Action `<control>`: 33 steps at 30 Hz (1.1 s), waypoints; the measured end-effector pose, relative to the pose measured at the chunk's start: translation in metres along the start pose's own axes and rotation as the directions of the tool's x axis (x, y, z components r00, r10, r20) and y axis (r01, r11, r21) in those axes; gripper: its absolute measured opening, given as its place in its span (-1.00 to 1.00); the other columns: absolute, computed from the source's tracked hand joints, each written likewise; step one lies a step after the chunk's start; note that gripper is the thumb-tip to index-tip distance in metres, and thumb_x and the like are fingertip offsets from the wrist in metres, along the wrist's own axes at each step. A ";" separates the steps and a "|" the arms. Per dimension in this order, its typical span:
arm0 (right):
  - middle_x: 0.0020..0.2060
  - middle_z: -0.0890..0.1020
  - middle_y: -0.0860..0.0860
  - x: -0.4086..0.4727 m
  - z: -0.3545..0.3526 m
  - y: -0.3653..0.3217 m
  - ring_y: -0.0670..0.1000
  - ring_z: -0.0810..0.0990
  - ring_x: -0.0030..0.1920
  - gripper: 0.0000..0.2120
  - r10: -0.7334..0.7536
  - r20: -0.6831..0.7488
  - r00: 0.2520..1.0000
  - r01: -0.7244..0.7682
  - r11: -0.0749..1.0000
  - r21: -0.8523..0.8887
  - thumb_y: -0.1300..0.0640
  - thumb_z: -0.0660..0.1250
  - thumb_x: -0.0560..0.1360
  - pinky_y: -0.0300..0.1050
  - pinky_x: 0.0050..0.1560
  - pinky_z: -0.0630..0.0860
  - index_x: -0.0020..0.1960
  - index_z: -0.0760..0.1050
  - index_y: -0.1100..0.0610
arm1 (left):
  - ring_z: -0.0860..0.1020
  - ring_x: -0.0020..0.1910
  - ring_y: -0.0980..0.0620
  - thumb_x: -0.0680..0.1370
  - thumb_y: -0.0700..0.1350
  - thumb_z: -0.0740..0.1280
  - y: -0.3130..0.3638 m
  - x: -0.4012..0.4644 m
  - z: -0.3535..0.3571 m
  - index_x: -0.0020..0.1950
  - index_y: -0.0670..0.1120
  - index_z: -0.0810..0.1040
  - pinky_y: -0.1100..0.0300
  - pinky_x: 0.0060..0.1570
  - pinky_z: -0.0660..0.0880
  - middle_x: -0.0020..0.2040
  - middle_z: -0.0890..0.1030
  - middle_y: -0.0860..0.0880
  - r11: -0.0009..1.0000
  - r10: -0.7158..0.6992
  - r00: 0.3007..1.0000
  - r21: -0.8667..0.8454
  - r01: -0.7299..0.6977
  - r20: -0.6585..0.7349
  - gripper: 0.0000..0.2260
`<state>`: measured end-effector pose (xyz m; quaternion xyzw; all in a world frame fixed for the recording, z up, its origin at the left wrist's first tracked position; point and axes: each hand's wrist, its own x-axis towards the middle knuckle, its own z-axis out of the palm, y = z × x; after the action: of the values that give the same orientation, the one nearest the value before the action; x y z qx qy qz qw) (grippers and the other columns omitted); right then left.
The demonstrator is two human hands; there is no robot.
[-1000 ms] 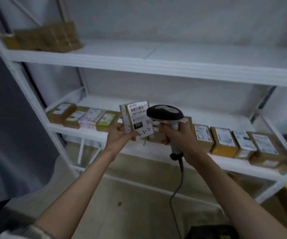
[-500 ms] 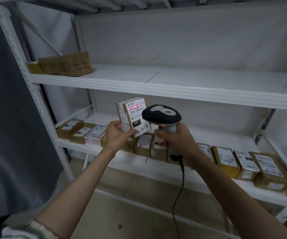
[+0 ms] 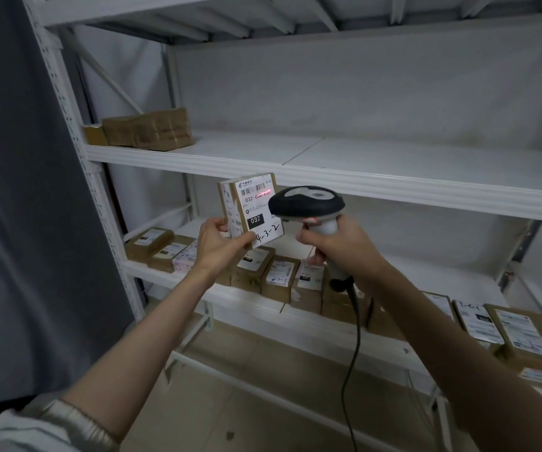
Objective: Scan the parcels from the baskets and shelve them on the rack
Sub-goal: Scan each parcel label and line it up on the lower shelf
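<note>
While the left hand (image 3: 216, 244) pinches a small parcel (image 3: 251, 210) upright in front of the rack (image 3: 295, 171), the right hand (image 3: 338, 246) is clenched round the handle of a corded scanner (image 3: 305, 203), its red beam falling across the label's barcode. So this parcel is mid-scan and not yet shelved. A long row of labelled parcels (image 3: 279, 278) already lies along the lower shelf (image 3: 253, 305), and a few brown ones (image 3: 149, 128) sit at the left end of the middle shelf (image 3: 393, 158), most of which shows bare. No baskets are in view, so how many parcels remain cannot be told.
</note>
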<state>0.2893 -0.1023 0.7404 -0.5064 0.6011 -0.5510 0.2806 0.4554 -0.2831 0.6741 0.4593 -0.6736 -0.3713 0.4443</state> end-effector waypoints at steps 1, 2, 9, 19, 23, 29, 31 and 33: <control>-0.14 0.64 0.10 0.004 0.000 -0.004 -0.12 0.57 -0.39 -0.86 -0.008 0.007 1.000 0.008 1.000 0.003 0.18 0.46 0.50 0.02 -0.10 0.70 0.02 0.55 0.10 | 0.56 0.15 0.04 0.33 0.10 0.58 0.004 0.002 -0.005 0.35 -0.09 0.42 0.17 0.03 0.51 0.18 0.54 0.00 1.000 0.008 1.000 -0.004 -0.008 -0.003 -0.32; -0.11 0.66 0.16 0.009 0.000 -0.010 -0.09 0.56 -0.39 -0.86 -0.020 0.014 1.000 0.019 1.000 0.008 0.18 0.46 0.51 0.08 -0.07 0.70 0.04 0.56 0.12 | 0.58 0.13 0.04 0.35 0.09 0.57 0.008 0.005 -0.010 0.35 -0.10 0.43 0.19 0.00 0.51 0.16 0.56 0.00 1.000 0.013 1.000 -0.009 -0.013 -0.009 -0.34; 0.00 0.68 0.16 0.056 0.024 -0.055 -0.07 0.57 -0.33 -0.80 -0.109 0.007 0.994 0.106 0.982 0.156 0.21 0.43 0.54 -0.05 -0.10 0.69 0.16 0.57 0.18 | 0.62 -0.12 0.22 0.46 0.10 0.48 0.036 0.035 -0.050 0.34 -0.11 0.50 0.32 -0.08 0.56 0.01 0.65 0.07 0.989 0.015 1.000 -0.144 -0.017 -0.016 -0.47; 0.04 0.72 0.11 0.141 0.108 -0.058 -0.01 0.66 -0.05 -0.75 -0.060 -0.024 0.998 0.064 0.949 0.309 0.05 0.47 0.51 0.06 0.18 0.60 0.15 0.62 0.11 | 0.62 -0.08 0.00 0.56 0.04 0.39 0.046 0.109 -0.100 0.33 -0.12 0.45 0.02 0.13 0.59 0.03 0.62 -0.01 0.965 0.040 0.998 -0.259 -0.049 -0.039 -0.59; -0.04 0.72 -0.01 0.177 0.134 -0.063 -0.07 0.68 -0.08 -0.76 -0.077 -0.056 0.995 0.092 0.927 0.364 0.05 0.47 0.52 -0.06 0.11 0.63 0.15 0.60 0.09 | 0.65 -0.14 0.00 0.57 0.10 0.38 0.039 0.150 -0.119 0.22 -0.07 0.50 0.04 0.05 0.63 0.09 0.64 -0.06 0.962 0.049 0.998 -0.267 -0.060 -0.047 -0.67; 0.09 0.72 0.06 0.232 0.162 -0.065 0.04 0.69 0.13 -0.73 -0.064 -0.044 0.997 0.077 0.896 0.437 0.10 0.44 0.55 -0.02 0.23 0.60 0.22 0.58 0.14 | 0.70 -0.04 -0.11 0.55 0.21 0.36 0.027 0.211 -0.140 0.08 -0.01 0.50 0.01 -0.02 0.67 0.14 0.63 -0.06 0.965 0.086 0.996 -0.246 -0.090 -0.026 -0.69; 0.09 0.72 0.07 0.249 0.171 -0.066 0.04 0.70 0.12 -0.69 -0.050 -0.057 0.997 0.070 0.893 0.445 0.10 0.43 0.56 -0.01 0.26 0.58 0.26 0.57 0.18 | 0.69 -0.02 -0.09 0.56 0.22 0.35 0.025 0.228 -0.146 0.10 -0.01 0.51 0.11 -0.12 0.65 0.14 0.62 -0.05 0.969 0.096 0.995 -0.224 -0.100 -0.026 -0.68; 0.10 0.72 0.09 0.264 0.179 -0.067 0.05 0.70 0.12 -0.67 -0.033 -0.073 0.997 0.063 0.887 0.458 0.10 0.42 0.56 -0.01 0.27 0.58 0.28 0.56 0.21 | 0.68 0.00 -0.08 0.55 0.25 0.35 0.020 0.245 -0.151 0.13 -0.01 0.53 0.12 -0.10 0.64 0.13 0.62 -0.03 0.971 0.107 0.994 -0.214 -0.107 -0.011 -0.64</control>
<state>0.3829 -0.4044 0.8197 -0.4225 0.4495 -0.7000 0.3597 0.5470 -0.5239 0.8053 0.3716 -0.6537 -0.4175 0.5102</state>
